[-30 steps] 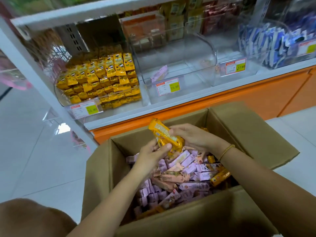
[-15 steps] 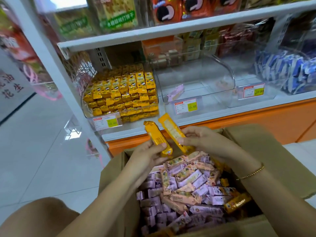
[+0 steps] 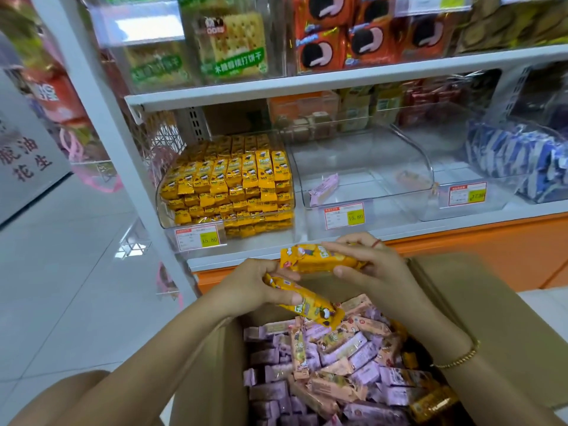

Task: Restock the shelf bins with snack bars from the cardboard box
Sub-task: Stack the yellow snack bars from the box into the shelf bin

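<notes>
Shop aisle, low shelf (image 3: 246,252): I note one yellow bar in each hand above the cardboard box (image 3: 491,318).
The left hand (image 3: 255,287) grips the lower yellow bar (image 3: 310,305). The right hand (image 3: 378,272) pinches the upper yellow bar (image 3: 319,259). The box holds pink and purple bars (image 3: 338,379). The left bin (image 3: 230,186) is packed yellow, and the middle bin (image 3: 368,179) holds one pink bar (image 3: 324,189). Pale glossy floor tiles (image 3: 61,287) lie to the left.

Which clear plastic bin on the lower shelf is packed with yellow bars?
The leftmost clear plastic bin; the neighbouring bin is nearly bare, showing a pink wrapped bar.
</notes>
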Tool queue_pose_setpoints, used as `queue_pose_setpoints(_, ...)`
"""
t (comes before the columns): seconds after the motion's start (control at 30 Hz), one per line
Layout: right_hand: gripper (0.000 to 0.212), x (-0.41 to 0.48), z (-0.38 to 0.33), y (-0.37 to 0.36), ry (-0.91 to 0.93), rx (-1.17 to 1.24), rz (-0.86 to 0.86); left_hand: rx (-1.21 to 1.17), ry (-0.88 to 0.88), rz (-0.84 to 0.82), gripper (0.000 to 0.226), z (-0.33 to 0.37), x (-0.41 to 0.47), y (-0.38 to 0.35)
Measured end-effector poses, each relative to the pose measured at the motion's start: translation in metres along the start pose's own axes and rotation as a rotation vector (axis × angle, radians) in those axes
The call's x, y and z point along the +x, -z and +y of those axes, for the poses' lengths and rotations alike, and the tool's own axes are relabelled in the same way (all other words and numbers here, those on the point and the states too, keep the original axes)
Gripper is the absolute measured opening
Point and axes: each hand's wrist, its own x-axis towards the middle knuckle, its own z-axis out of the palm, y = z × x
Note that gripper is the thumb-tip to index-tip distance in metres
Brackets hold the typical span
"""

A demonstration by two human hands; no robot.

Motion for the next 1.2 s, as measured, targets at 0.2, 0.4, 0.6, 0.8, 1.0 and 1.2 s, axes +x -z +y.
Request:
queue_pose_setpoints(0.2, 0.045, -0.002, -0.004, -0.009, 0.05, 0.094, 0.028, -0.459, 0.047, -0.003, 0.045, 0.003, 0.002, -0.003)
queue_pose_setpoints(0.4, 0.029, 0.0, -0.01, -0.005, 0.065, 0.202, -0.021, -0.571, 0.02, 0.099, 0.034, 0.011, 0.004, -0.004)
queue_pose_setpoints(0.6, 0.049, 0.001, -0.009, -0.011, 0.155, -0.027, -0.035, -0.598, 0.024, 0.116, 0.039, 0.026, 0.005, 0.009)
queue_pose_setpoints(0.8, 0.043, 0.018, -0.02, -0.028, 0.212, -0.13, 0.284, -0.637, -0.059, 0.133, 0.027, 0.048, 0.02, 0.027)
queue_pose_setpoints(1.0, 0.045, 0.063, -0.039, -0.035, 0.081, 0.147, 0.362, -0.627, -0.144, 0.109, 0.06, 0.06, 0.044, 0.053)
queue_pose_setpoints(1.2, 0.045, 0.12, -0.05, -0.04, 0.052, 0.133, 0.424, -0.755, -0.144, 0.272, 0.013, 0.063, 0.062, 0.077)
